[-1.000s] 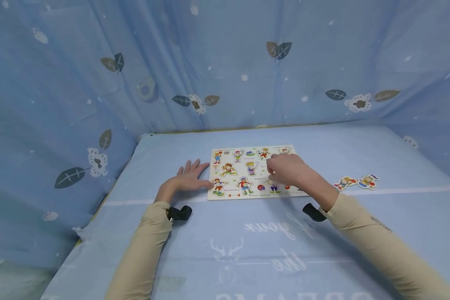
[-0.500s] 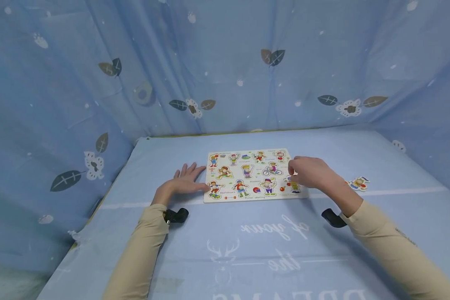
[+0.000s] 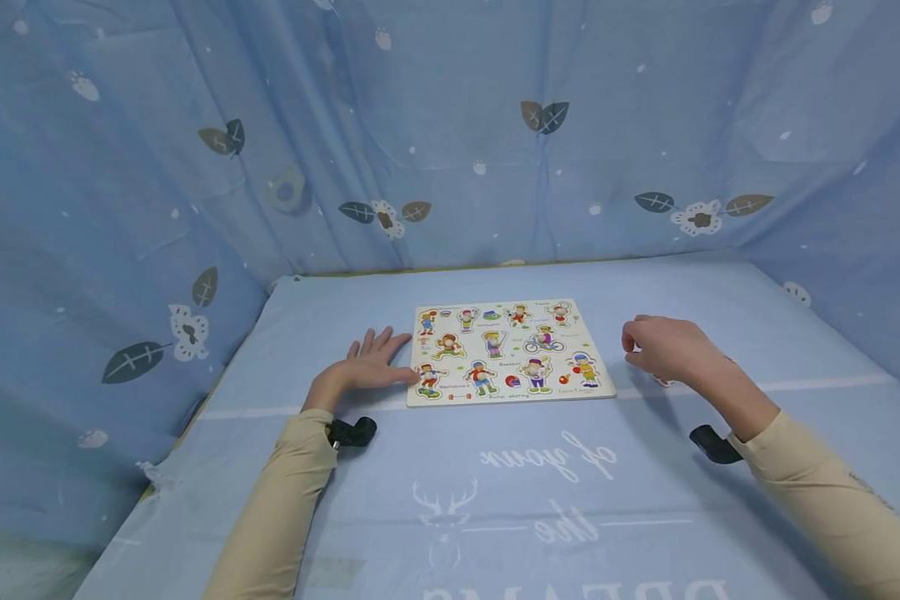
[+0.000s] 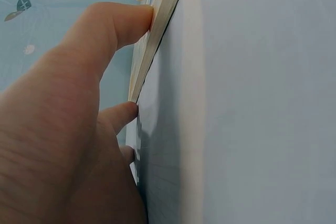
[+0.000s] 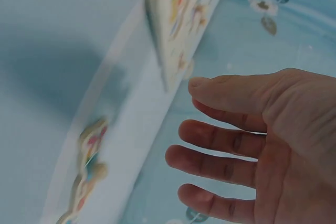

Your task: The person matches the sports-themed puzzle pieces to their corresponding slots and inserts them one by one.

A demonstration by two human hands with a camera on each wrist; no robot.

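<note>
A wooden peg puzzle board (image 3: 517, 340) printed with sports figures lies flat on the table. Knobbed figure pieces sit in its cutouts. My left hand (image 3: 367, 367) is spread at the board's left edge; in the left wrist view its thumb touches the rim (image 4: 157, 35) and a fingertip meets the corner. Off the board's right side, my right hand (image 3: 671, 346) hovers above the table, holding nothing. The right wrist view shows its fingers (image 5: 215, 163) relaxed and apart. Below it are loose figure pieces (image 5: 93, 142), mostly hidden behind that hand in the head view.
A pale blue printed cloth (image 3: 510, 483) covers the table. Blue patterned curtains (image 3: 450, 150) hang behind it and at both sides. A black wrist device (image 3: 354, 431) sits at my left wrist, another (image 3: 714, 444) at my right.
My right hand has moved right, from over the board to beside it, uncovering the figures at the board's right side. The left hand keeps its place at the board's edge.
</note>
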